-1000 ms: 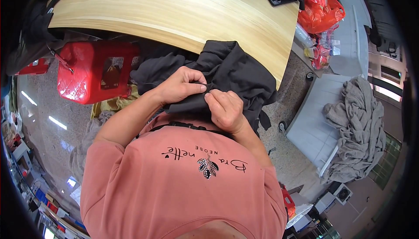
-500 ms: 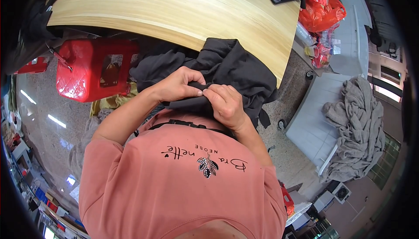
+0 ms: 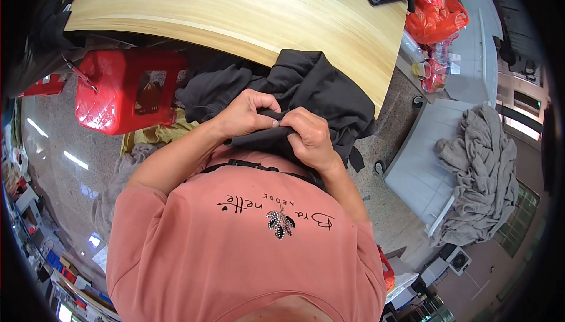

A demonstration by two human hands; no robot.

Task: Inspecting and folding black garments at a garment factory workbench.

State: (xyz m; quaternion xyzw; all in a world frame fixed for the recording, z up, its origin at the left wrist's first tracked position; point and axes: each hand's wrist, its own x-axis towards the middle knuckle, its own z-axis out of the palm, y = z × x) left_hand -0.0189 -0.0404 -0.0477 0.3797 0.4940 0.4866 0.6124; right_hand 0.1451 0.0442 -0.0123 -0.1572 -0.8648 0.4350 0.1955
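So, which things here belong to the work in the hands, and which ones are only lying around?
In hand:
- dark grey cloth garment, pinched at one fold
- left hand and right hand, both in a pinching grip on it

Lying about:
- long wooden table
- red plastic stool
- orange plastic bag
- heap of light grey fabric on a pale cart

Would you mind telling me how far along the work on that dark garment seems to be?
Done: nothing looks finished; the dark garment hangs crumpled off the wooden table edge. In hand: the left hand and right hand pinch one fold between the fingertips. Left: the rest of it lies bunched, and a grey pile waits on the side table.
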